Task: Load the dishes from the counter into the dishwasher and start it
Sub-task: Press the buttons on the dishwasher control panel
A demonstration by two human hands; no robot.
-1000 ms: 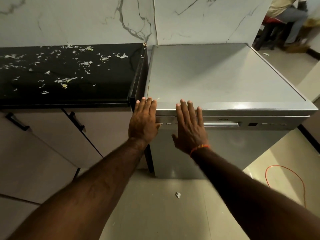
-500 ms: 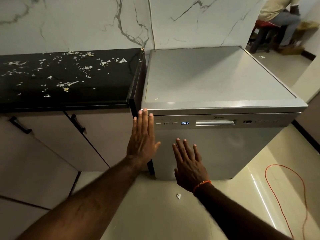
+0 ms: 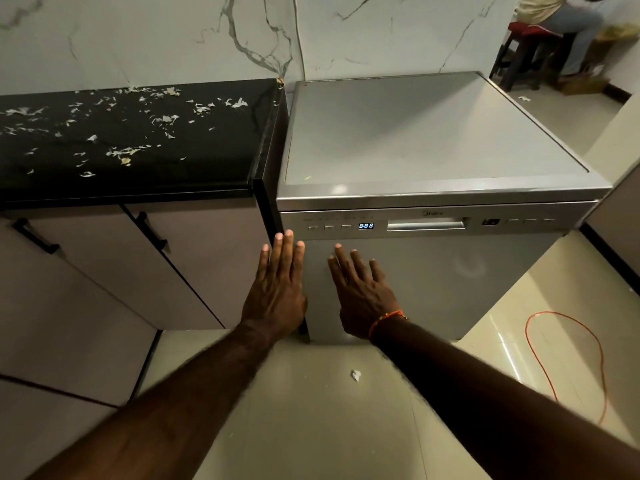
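Note:
A silver dishwasher (image 3: 450,282) stands with its door closed, next to a black counter (image 3: 131,161). Its control strip shows a lit blue display (image 3: 366,225) left of the recessed door handle (image 3: 426,224). My left hand (image 3: 277,289) is flat with straight fingers at the door's left edge, just below the strip. My right hand (image 3: 363,292), with an orange thread at the wrist, has its fingers spread in front of the door panel beside it. Neither hand holds anything. No dishes are in view on the counter.
White scraps lie scattered over the black counter. Cabinet doors with black handles (image 3: 152,230) sit below it. An orange cord (image 3: 568,358) loops on the floor at the right, and a paper scrap (image 3: 356,374) lies before the dishwasher. A person sits on a stool (image 3: 530,46) at the far right.
Both hands have dropped from the dishwasher's top edge and control strip to the door front. The blue display, hidden or unlit one second ago, now shows.

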